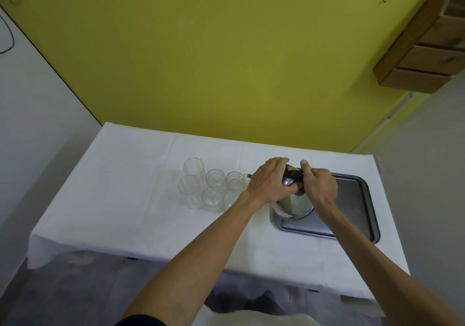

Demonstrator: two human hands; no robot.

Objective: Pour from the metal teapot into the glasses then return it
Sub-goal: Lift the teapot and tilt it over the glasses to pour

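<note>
The shiny metal teapot [293, 206] stands at the left end of a dark metal tray [352, 200], its spout pointing left toward the glasses. My left hand [266, 183] lies over the pot's top and lid. My right hand [318, 185] grips the black handle [293, 174] over the pot. Several clear, empty-looking glasses [214, 190] stand clustered just left of the spout, two tall ones [192, 182] furthest left. My hands hide most of the pot's top.
A white cloth covers the table [125, 187]. A yellow-green wall rises behind it. A wooden shelf unit [427, 56] hangs at the upper right. The table's front edge is near my body.
</note>
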